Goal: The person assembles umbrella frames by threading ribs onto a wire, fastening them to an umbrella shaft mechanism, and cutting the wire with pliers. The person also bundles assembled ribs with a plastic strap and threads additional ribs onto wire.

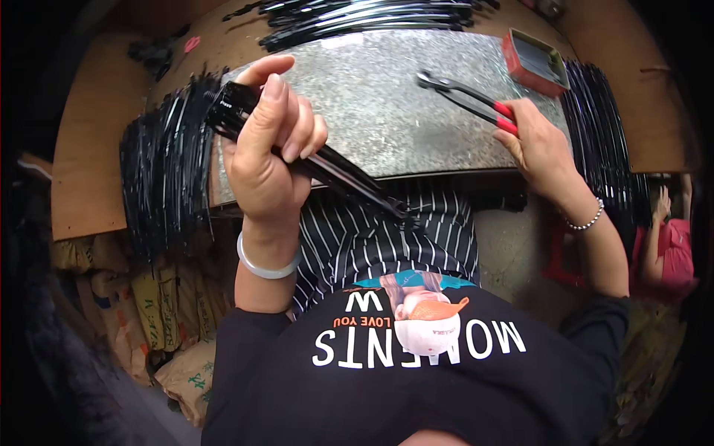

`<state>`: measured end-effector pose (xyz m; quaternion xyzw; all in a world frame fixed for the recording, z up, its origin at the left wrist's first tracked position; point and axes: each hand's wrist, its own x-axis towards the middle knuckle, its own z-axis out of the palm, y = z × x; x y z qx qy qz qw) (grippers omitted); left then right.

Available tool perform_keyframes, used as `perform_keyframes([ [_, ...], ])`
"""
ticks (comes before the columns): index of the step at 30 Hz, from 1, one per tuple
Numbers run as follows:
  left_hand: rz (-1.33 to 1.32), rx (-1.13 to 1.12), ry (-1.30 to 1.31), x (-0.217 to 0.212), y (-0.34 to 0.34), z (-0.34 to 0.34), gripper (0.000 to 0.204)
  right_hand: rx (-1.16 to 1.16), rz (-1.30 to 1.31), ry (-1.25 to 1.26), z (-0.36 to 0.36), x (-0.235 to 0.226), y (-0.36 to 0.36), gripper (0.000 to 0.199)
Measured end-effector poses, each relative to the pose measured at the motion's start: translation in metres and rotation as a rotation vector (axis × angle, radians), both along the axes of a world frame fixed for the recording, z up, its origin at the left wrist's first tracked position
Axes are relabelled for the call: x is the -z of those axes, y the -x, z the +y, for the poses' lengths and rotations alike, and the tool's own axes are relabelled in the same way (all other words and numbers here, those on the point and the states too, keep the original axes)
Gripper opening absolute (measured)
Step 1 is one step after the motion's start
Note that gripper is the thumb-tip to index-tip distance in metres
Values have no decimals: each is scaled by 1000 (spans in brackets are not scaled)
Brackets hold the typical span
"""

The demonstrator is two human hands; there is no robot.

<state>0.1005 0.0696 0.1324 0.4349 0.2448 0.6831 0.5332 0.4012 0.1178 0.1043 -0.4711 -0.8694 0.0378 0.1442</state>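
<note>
My left hand (269,152) is closed around a bundle of thin black metal ribs (338,175), held up at a slant over the near edge of a scratched grey metal plate (387,104). The bundle's capped end (227,104) points up and left. My right hand (539,145) grips the red handles of a pair of pincers (465,95). The dark jaws lie on the plate, pointing left. Both hands are apart, with the plate between them.
Heaps of black ribs lie at the left (167,171), at the right (599,134) and at the back (372,15) of the wooden bench (89,149). A red box (534,61) stands at the back right. Sacks (160,312) are stacked below left. Another person (666,238) sits at right.
</note>
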Motion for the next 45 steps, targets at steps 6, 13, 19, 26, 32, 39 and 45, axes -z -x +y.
perform_keyframes([
  [6, -625, 107, 91, 17, 21, 18, 27, 126, -246, -344, 25, 47, -38, 46],
  [13, -982, 253, 433, 47, -73, -7, 46, -326, 1254, 14, -21, 25, 108, 47],
  [19, 361, 787, 311, 69, -36, -56, 36, -166, 1857, 703, 13, 5, 108, 37],
  [26, 1190, -864, -199, 105, 89, -80, 34, 128, 1712, 892, 22, 38, 109, 33],
  [32, 1579, -1009, -95, 126, 113, -74, 45, 210, 1684, 966, 20, 56, 111, 31],
  [39, 1598, -971, -66, 135, 120, -70, 46, 243, 1645, 948, 18, 61, 115, 32],
  [45, 1638, -950, -55, 133, 120, -71, 44, 235, 1605, 956, 18, 60, 115, 32],
])
